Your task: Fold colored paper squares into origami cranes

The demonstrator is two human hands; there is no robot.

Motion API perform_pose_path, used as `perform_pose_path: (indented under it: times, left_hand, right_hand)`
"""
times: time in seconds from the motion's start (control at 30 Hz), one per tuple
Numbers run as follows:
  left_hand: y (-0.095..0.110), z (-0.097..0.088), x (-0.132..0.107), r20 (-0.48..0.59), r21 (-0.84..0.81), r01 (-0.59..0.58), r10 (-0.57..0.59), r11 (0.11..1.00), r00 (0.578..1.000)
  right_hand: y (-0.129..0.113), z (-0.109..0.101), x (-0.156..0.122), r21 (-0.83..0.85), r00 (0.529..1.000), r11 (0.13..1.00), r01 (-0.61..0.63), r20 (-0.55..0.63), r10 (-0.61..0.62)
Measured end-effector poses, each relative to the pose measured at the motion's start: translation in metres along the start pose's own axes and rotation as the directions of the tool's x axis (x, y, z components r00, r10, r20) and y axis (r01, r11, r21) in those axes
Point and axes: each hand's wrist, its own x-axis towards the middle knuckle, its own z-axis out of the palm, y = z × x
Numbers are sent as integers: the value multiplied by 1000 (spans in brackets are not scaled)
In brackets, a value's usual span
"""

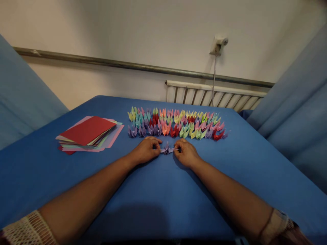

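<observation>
A small purple folded paper crane (167, 149) rests on the blue table (163, 190) between my two hands. My left hand (146, 149) pinches its left end with closed fingers. My right hand (186, 152) pinches its right tip the same way. Just beyond my hands, several rows of finished paper cranes (176, 124) in many colours stand side by side. A fanned stack of coloured paper sheets (89, 133), red on top, lies to the left of the cranes.
A wall with a metal rail (127, 64) runs behind the table. A white radiator (214, 95) stands at the back right, with a socket and cable (218, 44) above it. Blue fabric (293, 105) hangs on both sides.
</observation>
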Motion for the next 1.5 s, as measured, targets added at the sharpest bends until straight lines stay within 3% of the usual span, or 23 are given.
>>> perform_pose_path:
  times: [0.23,0.57,0.97,1.2,1.5]
  left_hand:
    - [-1,0,-1,0,3,-15,15,1000,1000]
    - [9,-1,0,-102,-147,37,-52,989,993]
    - [7,8,-4,-208,-170,-106,70,980,976]
    - [7,11,-4,-190,-175,-136,102,975,976]
    - [8,7,-3,-152,-89,-77,63,993,986]
  right_hand:
    - [2,1,-1,-21,1000,1000,1,-2,-1]
    - [-1,3,1,244,993,966,-86,-62,104]
    - [-4,3,-2,226,999,974,35,2,-36]
    - [2,7,1,301,997,951,75,-57,-60]
    - [4,6,1,213,998,976,47,-55,-36]
